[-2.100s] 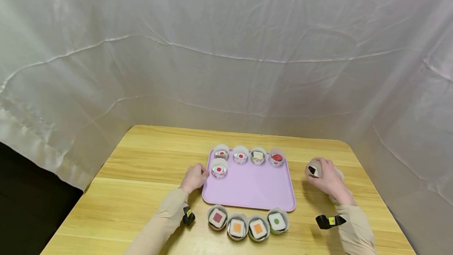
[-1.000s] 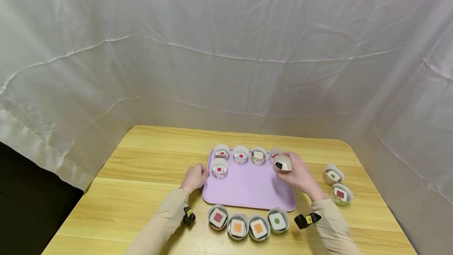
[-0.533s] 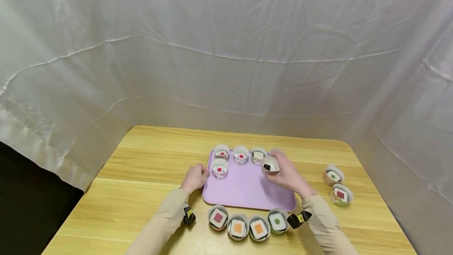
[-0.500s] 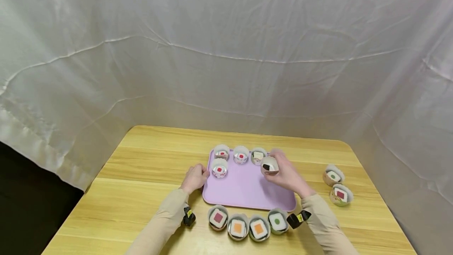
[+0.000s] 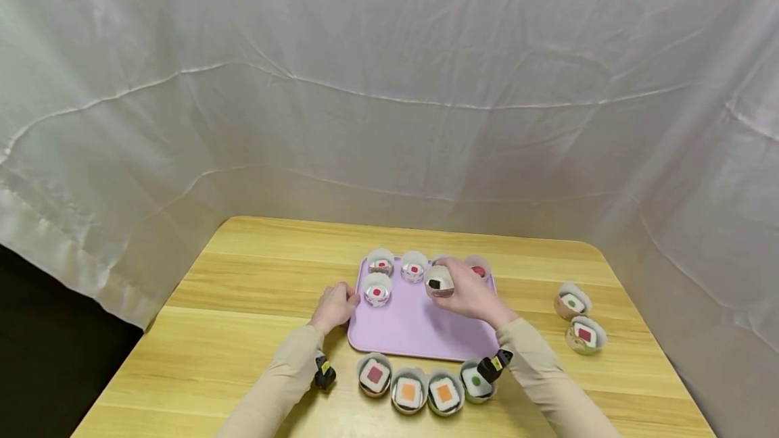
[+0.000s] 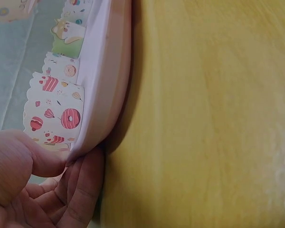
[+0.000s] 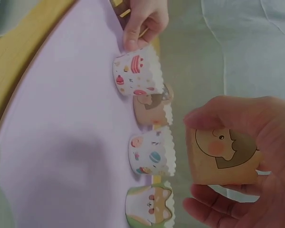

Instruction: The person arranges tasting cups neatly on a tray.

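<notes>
My right hand (image 5: 473, 295) grips a paper baking cup (image 5: 439, 282) with a white-and-black sushi piece inside and holds it above the purple tray (image 5: 420, 333). In the right wrist view that cup (image 7: 228, 161) is orange-brown with a cartoon face, between thumb and fingers. My left hand (image 5: 333, 306) pinches the tray's left rim; in the left wrist view the thumb is over the rim (image 6: 92, 128) and the fingers are beneath. On the tray, cups with red-dotted white pieces stand at left, one cup (image 5: 377, 290) in a second row. The right hand partly hides another cup at the back.
In front of the tray, a row of cups holds square sushi pieces: purple-centred (image 5: 374, 374), orange-centred (image 5: 408, 392) and green-centred (image 5: 476, 381). Two more cups, one green-dotted (image 5: 573, 301) and one purple-centred (image 5: 585, 335), stand at right. Grey cloth (image 5: 389, 120) hangs behind the table.
My right hand has lifted the cup from the table's right side and carried it left over the tray, past the cup with the red piece. The left hand stays at the tray's rim.
</notes>
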{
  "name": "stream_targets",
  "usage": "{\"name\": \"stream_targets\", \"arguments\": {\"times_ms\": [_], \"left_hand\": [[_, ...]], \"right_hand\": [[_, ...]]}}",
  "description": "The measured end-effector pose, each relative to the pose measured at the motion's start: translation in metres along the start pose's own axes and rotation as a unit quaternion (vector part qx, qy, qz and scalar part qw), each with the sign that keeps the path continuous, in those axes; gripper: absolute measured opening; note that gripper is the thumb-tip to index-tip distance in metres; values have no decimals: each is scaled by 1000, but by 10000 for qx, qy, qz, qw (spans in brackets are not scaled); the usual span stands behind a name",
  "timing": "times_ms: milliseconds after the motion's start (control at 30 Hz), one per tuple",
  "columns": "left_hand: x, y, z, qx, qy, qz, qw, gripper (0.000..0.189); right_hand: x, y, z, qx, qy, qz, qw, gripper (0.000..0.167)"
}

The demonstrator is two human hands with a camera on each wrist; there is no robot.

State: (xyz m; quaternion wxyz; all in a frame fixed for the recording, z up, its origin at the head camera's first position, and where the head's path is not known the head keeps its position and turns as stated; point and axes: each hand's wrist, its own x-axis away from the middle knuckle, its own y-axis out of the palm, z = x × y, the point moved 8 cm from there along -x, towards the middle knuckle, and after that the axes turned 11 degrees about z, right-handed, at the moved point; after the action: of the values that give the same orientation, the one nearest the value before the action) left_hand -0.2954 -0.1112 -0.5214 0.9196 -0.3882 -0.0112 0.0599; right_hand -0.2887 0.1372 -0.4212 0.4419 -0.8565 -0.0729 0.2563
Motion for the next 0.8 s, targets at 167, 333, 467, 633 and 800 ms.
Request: {"name": "stream_targets", "arguments": {"times_ms": [167, 333, 467, 633, 800], "left_hand": [[0, 0, -1, 16, 14, 6, 10000, 17], [0, 0, -1, 21, -13, -22, 10000, 17], [0, 1, -1, 32, -7, -38, 10000, 17], [0, 0, 0, 44, 6, -8, 10000, 17], [1, -1, 0, 71, 28, 15, 10000, 17]], "right_hand": [[-6, 9, -4, 85, 45, -163, 9998, 57], [-12, 15, -7, 270, -50, -208, 9994, 55], [-17, 21, -7, 419, -3, -277, 9987, 55], [-20, 30, -7, 410, 167, -401, 9982, 57], [-22, 39, -8, 340, 332, -544, 9974, 58]]}}
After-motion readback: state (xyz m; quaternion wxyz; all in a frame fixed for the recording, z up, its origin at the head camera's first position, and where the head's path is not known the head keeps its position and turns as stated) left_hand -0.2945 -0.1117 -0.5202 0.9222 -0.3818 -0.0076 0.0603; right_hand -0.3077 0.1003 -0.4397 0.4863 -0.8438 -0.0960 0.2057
